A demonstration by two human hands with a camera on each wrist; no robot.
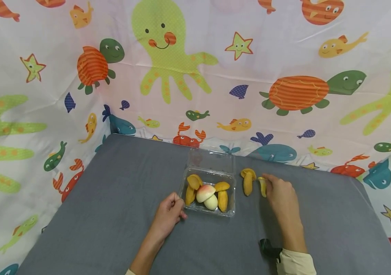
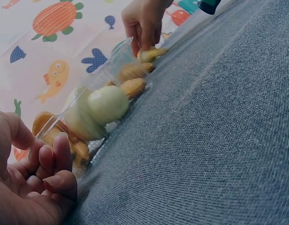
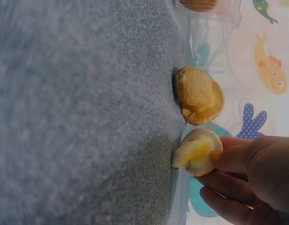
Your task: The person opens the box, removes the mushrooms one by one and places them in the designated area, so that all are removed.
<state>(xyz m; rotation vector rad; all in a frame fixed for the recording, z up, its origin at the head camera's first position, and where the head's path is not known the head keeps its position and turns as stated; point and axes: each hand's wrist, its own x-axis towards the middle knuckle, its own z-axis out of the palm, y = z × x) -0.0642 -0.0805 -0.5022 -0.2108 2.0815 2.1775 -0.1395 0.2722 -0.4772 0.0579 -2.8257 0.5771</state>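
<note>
A clear plastic container [image 1: 229,214] stands on the grey cloth with its lid tilted back. Inside lie a mushroom with a pink-tinged cap [image 1: 205,193] and pale stem, plus two yellow-brown mushrooms, one at the left [image 1: 190,194] and one at the right [image 1: 222,199]. My left hand [image 1: 169,214] pinches the container's near left rim between thumb and forefinger, other fingers curled. Right of the container, my right hand [image 1: 282,196] pinches a small pale-yellow mushroom [image 3: 197,151] by its cap; its stem end is at the cloth. Beside it lies another yellow-brown mushroom [image 1: 248,182].
Grey cloth [image 1: 130,183] covers the table. A white curtain [image 1: 202,34] printed with sea animals hangs along the back and both sides. A dark strapped device [image 1: 269,248] is at the right wrist.
</note>
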